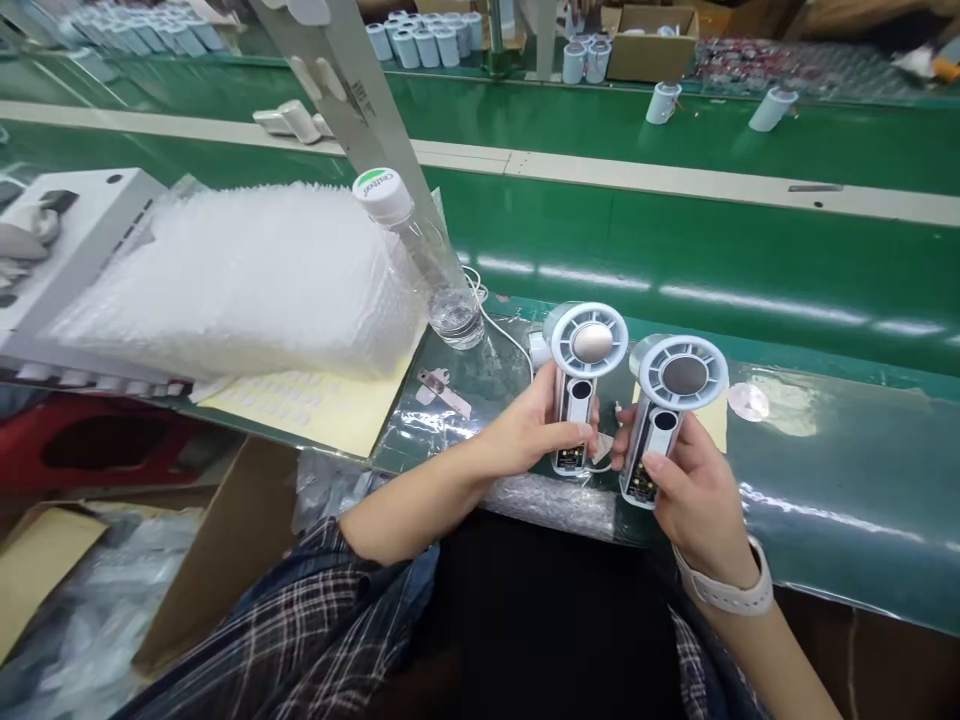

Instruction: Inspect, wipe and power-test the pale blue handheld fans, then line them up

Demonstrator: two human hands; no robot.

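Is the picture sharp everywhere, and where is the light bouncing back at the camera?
In the head view, the two fans, left fan and right fan, are sharp; white glare streaks run along the green belt; the far cylinders look soft, and straight edges bend toward the frame edges.

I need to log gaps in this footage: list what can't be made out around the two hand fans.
Head view only:
- Left fan: grip side hidden by left hand.
- Right fan: lower back hidden by right hand.
- Bottle cap print: too small to read.
- Far white cylinders: blurred, cut off by the top edge.
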